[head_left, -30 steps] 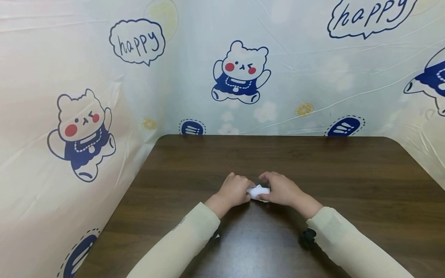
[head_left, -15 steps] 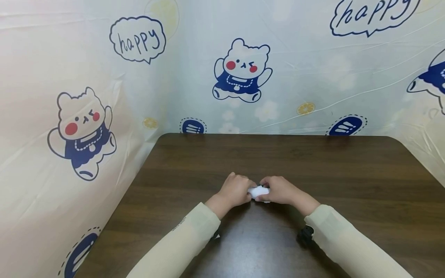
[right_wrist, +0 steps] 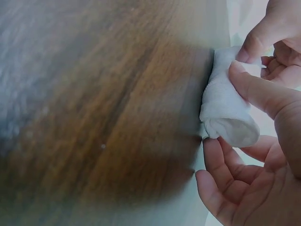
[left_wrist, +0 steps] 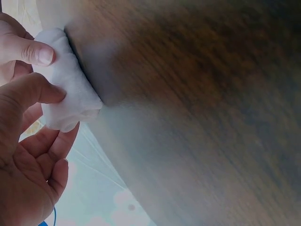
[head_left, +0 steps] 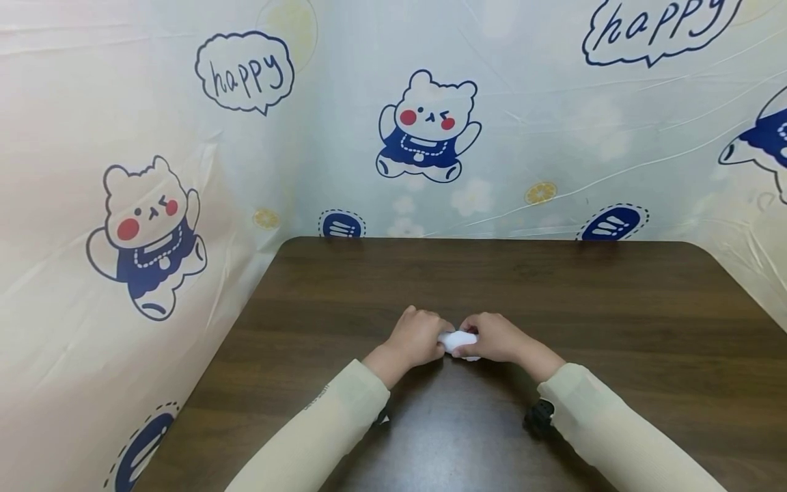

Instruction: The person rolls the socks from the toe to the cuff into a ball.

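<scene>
A small white rolled-up cloth [head_left: 458,340] lies on the brown table, between both hands. Its layers show in a coil at the end seen in the right wrist view [right_wrist: 230,129]; whether it is a towel or a garment I cannot tell. My left hand [head_left: 417,336] grips the left end, thumb on the near side [left_wrist: 28,155]. On the other end, my right hand [head_left: 499,339] pinches the roll between thumb and fingers. From the right wrist, that thumb presses the cloth while the other fingers of the right hand [right_wrist: 263,174] curl near its end.
The dark wooden table [head_left: 479,273] reaches back to a pale curtain [head_left: 344,137] printed with cartoon bears. A black wrist device [head_left: 540,418] hangs under the right forearm. Both arms wear light sleeves [head_left: 320,424].
The right hand's fingers have come down and closer onto the roll. A raised peak on top of the cloth has gone, and it looks smoother. The left hand stays nearly in place.
</scene>
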Demonstrator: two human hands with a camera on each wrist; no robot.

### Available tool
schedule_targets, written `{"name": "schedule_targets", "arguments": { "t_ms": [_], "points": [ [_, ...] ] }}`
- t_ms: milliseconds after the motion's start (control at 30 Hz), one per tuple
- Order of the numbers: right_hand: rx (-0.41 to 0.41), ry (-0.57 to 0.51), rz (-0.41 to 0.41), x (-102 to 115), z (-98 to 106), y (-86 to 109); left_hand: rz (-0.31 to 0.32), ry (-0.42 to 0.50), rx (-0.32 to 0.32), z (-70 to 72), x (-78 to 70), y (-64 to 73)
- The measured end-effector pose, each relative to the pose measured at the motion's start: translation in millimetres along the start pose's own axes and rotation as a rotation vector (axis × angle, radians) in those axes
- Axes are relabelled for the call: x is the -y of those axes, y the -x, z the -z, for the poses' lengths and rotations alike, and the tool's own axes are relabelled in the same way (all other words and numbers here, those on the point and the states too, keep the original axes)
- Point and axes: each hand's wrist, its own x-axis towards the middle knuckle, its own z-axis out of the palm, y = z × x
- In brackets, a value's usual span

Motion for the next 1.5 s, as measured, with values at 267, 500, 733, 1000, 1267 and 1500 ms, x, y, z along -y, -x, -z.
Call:
{"name": "schedule_targets", "arguments": {
  "t_ms": [267,500,733,1000,1267,1500],
  "points": [
    [-0.016,0.001,0.011,-2,-1,0.8,0.006,0.000,0.000,1.5,-2.0,0.3],
    [-0.053,0.001,0.028,-1,-1,2.4,0.031,0.070,-0.030,7.3,-2.4,0.5],
    [-0.197,0.010,0.028,-3,11,2.3,0.094,0.265,-0.246,27.8,0.5,2.3],
    [-0.331,-0.005,-0.033,-4,38,5.4,0.214,0.468,-0.327,34.7,3.6,6.9],
    [-0.366,-0.017,-0.043,-2,50,8.7,0.324,0.601,-0.312,28.7,5.3,5.1],
    [-0.374,-0.019,-0.044,0,52,9.8,0.400,0.740,-0.270,24.3,4.2,2.7]
  ]
}}
